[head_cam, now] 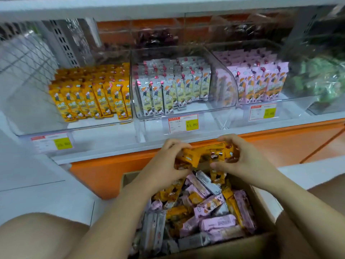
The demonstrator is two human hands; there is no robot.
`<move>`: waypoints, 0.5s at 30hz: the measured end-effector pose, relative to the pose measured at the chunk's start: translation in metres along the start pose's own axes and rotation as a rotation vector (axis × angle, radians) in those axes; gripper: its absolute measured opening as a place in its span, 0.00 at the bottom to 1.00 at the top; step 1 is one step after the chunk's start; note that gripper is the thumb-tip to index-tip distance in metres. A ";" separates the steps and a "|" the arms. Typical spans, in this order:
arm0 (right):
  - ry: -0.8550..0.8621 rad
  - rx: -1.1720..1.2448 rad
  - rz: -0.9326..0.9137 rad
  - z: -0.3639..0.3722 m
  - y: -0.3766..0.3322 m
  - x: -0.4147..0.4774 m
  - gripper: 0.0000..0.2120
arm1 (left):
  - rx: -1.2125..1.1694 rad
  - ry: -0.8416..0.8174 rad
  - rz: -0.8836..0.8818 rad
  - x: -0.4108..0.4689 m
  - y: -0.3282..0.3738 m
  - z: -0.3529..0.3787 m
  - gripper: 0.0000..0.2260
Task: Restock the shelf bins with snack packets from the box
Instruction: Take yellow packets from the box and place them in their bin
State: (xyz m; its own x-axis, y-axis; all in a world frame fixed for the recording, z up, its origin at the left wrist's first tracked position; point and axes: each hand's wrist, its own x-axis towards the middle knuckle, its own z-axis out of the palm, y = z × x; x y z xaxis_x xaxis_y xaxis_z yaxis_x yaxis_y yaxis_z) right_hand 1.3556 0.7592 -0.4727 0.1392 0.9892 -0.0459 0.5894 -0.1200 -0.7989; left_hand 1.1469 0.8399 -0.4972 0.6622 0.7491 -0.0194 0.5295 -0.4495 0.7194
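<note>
A cardboard box (265, 245) at the bottom centre holds several mixed orange, pink and silver snack packets (216, 221). Above its far end, my left hand (168, 161) and my right hand (240, 157) together grip a bundle of orange packets (207, 156) from either side. One more orange packet (217, 176) hangs below the bundle. On the shelf stand three clear bins: the left bin (74, 128) with orange packets, the middle bin (149, 118) with silver ones, the right bin (291, 101) with pink ones.
Price tags (183, 124) hang on the bin fronts. An orange shelf base (280, 144) runs below the bins. A wire mesh panel (24, 58) stands at the far left, green packets (321, 79) at the far right. My knees frame the box.
</note>
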 end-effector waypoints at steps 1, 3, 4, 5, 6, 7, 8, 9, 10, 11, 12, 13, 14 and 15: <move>0.018 0.024 -0.031 -0.005 -0.016 -0.003 0.25 | -0.021 0.039 0.028 -0.006 0.008 -0.012 0.25; 0.046 0.076 -0.101 -0.009 -0.049 -0.007 0.26 | -0.073 0.107 0.081 -0.021 0.021 -0.035 0.26; 0.058 0.097 -0.147 -0.010 -0.064 -0.009 0.27 | -0.103 0.131 0.105 -0.028 0.029 -0.046 0.26; 0.062 0.115 -0.198 -0.008 -0.080 -0.009 0.28 | -0.126 0.156 0.130 -0.036 0.036 -0.057 0.26; 0.060 0.126 -0.254 -0.006 -0.095 -0.008 0.28 | -0.144 0.190 0.162 -0.043 0.040 -0.068 0.26; 0.056 0.130 -0.306 -0.003 -0.109 -0.006 0.28 | -0.152 0.235 0.192 -0.050 0.044 -0.080 0.26; 0.049 0.124 -0.351 0.000 -0.122 -0.003 0.28 | -0.160 0.291 0.218 -0.055 0.046 -0.091 0.26; 0.046 0.126 -0.389 0.005 -0.135 0.000 0.28 | -0.158 0.356 0.237 -0.060 0.047 -0.103 0.26; 0.045 0.136 -0.433 0.010 -0.147 0.002 0.27 | -0.153 0.426 0.255 -0.064 0.047 -0.114 0.26; 0.053 0.155 -0.474 0.015 -0.156 0.006 0.26 | -0.147 0.483 0.273 -0.066 0.047 -0.123 0.27; 0.069 0.170 -0.513 0.018 -0.162 0.013 0.25 | -0.140 0.519 0.285 -0.066 0.047 -0.130 0.27; 0.085 0.181 -0.555 0.021 -0.167 0.022 0.24 | -0.119 0.550 0.296 -0.064 0.047 -0.137 0.27; 0.089 0.176 -0.583 0.023 -0.174 0.032 0.24 | -0.116 0.572 0.294 -0.059 0.046 -0.144 0.27; 0.102 0.172 -0.582 0.025 -0.177 0.037 0.24 | -0.131 0.601 0.274 -0.057 0.045 -0.147 0.27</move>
State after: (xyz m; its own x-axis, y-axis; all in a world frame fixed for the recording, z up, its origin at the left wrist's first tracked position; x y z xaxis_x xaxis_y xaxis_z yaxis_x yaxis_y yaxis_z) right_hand 1.2364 0.8190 -0.3481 -0.0866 0.8744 0.4775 0.4563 0.4609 -0.7612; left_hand 1.0553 0.8489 -0.3614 0.3334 0.7739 0.5384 0.2902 -0.6276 0.7224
